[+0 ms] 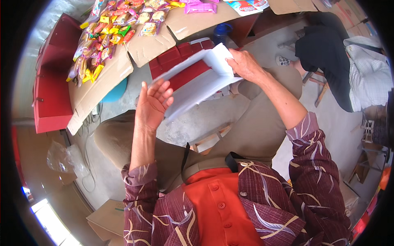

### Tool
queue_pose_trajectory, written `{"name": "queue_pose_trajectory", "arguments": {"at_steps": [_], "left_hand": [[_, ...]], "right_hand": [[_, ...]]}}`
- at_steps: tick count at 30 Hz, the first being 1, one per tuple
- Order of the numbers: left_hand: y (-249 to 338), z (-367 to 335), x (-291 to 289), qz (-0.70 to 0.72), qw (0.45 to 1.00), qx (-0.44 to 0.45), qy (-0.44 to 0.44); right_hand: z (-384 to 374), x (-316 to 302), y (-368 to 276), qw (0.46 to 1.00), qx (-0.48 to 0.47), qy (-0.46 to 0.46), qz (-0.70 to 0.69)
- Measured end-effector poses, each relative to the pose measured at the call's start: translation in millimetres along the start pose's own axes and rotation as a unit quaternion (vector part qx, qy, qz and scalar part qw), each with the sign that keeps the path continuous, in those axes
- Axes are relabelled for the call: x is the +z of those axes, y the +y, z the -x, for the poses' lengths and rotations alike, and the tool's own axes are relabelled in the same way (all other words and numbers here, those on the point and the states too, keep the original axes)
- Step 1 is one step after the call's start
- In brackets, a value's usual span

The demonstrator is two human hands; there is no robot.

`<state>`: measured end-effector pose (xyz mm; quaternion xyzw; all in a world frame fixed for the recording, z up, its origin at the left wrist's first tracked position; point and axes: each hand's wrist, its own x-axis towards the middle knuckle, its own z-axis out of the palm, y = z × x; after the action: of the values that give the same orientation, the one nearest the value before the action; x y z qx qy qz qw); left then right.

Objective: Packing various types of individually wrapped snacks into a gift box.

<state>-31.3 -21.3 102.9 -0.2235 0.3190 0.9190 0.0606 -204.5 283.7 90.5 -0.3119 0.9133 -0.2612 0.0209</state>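
A white thin-walled box or sleeve (pixel 197 93) hangs tilted over my lap, its open side toward me. Red shows within its frame; I cannot tell whether that is its own wall or something behind it. My right hand (pixel 248 65) is closed on its right end, thumb on the near side of the wall. At its left end, my left hand (pixel 152 104) is open, palm up with fingers loosely curled, close to the box; whether it touches is unclear. Beyond the box, several red boxes (pixel 170 59) sit low near the floor.
Wrapped sweets and small cakes (pixel 111 35) are heaped on cardboard flaps (pixel 197 22) ahead. A tall red box (pixel 53 96) stands left. A blue bottle (pixel 223 33) is beyond the red boxes. Another person in dark clothes (pixel 318 51) sits right. A cardboard carton (pixel 107 219) lies lower left.
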Motion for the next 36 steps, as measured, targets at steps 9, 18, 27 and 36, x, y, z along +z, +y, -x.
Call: {"name": "queue_pose_trajectory", "arguments": {"at_steps": [9,18,27,36], "left_hand": [[19,2,-5,-0.677,0.619,0.377,0.133],[11,-20,-24,-0.749,0.526,0.354,0.19],[8,-30,-26,-0.834,0.406,0.319,0.194],[25,-39,-15,-0.875,0.363,0.29,0.137]], "right_hand": [[-14,3,-10,0.992,0.089,-0.033,-0.078],[-13,8,-21,0.996,-0.039,0.011,-0.077],[-19,9,-13,0.985,-0.061,-0.037,-0.158],[-29,12,-2,0.951,0.107,-0.133,-0.258]]}}
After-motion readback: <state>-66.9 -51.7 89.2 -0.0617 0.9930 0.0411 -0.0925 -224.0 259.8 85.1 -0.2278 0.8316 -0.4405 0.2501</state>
